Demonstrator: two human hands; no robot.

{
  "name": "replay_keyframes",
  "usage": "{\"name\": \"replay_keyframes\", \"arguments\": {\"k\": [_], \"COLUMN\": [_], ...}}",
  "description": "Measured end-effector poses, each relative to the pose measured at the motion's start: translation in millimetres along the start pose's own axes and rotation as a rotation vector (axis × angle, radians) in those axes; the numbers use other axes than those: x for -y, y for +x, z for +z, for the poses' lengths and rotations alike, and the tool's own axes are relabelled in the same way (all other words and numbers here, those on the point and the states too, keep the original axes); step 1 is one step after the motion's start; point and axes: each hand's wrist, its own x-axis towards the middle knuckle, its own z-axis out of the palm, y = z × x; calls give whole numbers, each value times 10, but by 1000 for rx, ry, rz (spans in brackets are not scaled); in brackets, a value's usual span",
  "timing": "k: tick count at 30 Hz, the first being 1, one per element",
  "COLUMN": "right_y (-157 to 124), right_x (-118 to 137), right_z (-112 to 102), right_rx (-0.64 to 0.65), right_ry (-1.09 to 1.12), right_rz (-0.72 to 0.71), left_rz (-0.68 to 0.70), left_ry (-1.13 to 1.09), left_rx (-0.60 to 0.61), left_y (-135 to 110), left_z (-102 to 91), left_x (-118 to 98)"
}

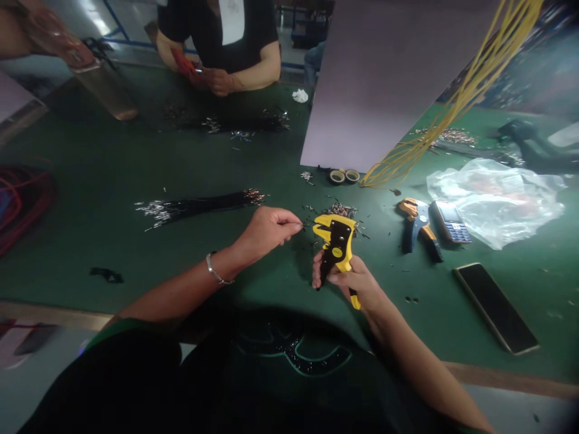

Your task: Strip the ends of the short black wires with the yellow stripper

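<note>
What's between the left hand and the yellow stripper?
Head view: a thin dark wire, pinched by the left hand, pointing toward the yellow stripper; too small to tell whether they touch.

Green tabletop (pixel 104 175), black wire bundle (pixel 203 205), keypad phone (pixel 451 222), smartphone (pixel 496 308).

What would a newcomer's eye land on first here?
Probably the yellow-and-black hand tool in the right hand, near the centre, with the left hand pinching a thin dark strand by its jaws. Next, likely the yellow wires slanting down at upper right, beside the large pale panel. The black wire bundle beyond the left forearm may follow.
</note>
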Motion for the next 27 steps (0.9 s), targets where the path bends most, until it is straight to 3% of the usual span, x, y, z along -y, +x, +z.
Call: {"name": "replay_keyframes", "arguments": {"k": [10,27], "right_y": [-29,-75], "right_x": [-36,-50], "right_z": [10,58], "right_rx": [69,19], "right_ry": [15,70], "right_rz": [11,43], "left_rz": [18,6], "left_ry": [-25,-30], "left_rx": [39,39], "left_y": [1,16], "left_z": [30,26], "left_x": [37,26]}}
